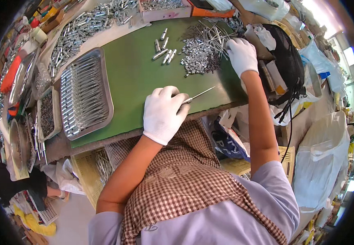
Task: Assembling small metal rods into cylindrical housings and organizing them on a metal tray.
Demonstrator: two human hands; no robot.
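White-gloved, my left hand (164, 113) is closed near the front edge of the green work surface (132, 77). From its fingers a thin pointed metal rod (203, 92) sticks out to the right. My right hand (242, 57), also gloved, reaches to the right end of a loose heap of thin metal rods (214, 34). Its fingers are bent together there, and what they grip is hidden. Beside that heap lies a pile of small silver metal pieces (197, 56). Several short metal cylinders (164, 53) lie farther left.
A metal tray (110, 107) of lined-up pointed rods stands at left, beside a small bin of screws (58, 126). Many loose metal cylinders (77, 38) cover the back left. At the back is a pink box (160, 15); a black mesh bag (285, 57) stands at right.
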